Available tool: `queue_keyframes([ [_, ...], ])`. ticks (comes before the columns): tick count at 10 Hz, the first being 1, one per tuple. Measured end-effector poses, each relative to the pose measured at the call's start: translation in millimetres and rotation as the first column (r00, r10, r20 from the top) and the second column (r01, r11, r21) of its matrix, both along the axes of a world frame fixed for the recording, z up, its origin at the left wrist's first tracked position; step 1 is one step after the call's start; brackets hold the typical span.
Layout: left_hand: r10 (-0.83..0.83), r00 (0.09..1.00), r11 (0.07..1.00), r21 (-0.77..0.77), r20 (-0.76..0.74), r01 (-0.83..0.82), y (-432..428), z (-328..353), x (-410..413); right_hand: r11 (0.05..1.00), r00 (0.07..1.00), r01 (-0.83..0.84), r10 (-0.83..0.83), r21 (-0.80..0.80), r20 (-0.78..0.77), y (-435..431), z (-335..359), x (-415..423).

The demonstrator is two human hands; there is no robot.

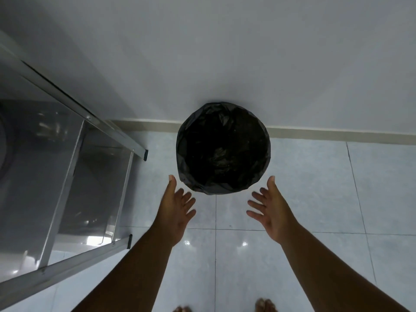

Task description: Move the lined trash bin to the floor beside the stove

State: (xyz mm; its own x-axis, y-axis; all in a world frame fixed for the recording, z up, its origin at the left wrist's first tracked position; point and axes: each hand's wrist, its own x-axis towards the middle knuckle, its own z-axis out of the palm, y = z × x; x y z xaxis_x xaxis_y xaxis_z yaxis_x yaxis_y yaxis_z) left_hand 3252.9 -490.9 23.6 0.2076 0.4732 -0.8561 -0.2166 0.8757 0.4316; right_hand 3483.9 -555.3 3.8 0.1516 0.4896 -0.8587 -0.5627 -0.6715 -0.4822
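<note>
The round trash bin [223,148], lined with a crinkled black bag, stands on the pale tiled floor against the wall, seen from straight above. My left hand [175,207] hovers just below and left of its rim, palm turned inward, fingers spread, holding nothing. My right hand [271,207] mirrors it below and right of the rim, also with fingers apart and empty. Neither hand touches the bin. The bag hides the bin's own walls.
A stainless steel stand [74,167] with metal legs and black feet fills the left side, its nearest foot close to the bin's left. A white wall [225,52] with a beige skirting runs behind. My bare toes [265,306] show at the bottom edge.
</note>
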Motion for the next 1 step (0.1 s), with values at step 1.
queue_keyframes([
  [1, -0.222, 0.962, 0.973, 0.034, -0.160, 0.230, -25.9, 23.3, -11.1, 0.993, 0.988, -0.106, 0.111, -0.054, 0.108, -18.2, 21.4, -0.5],
])
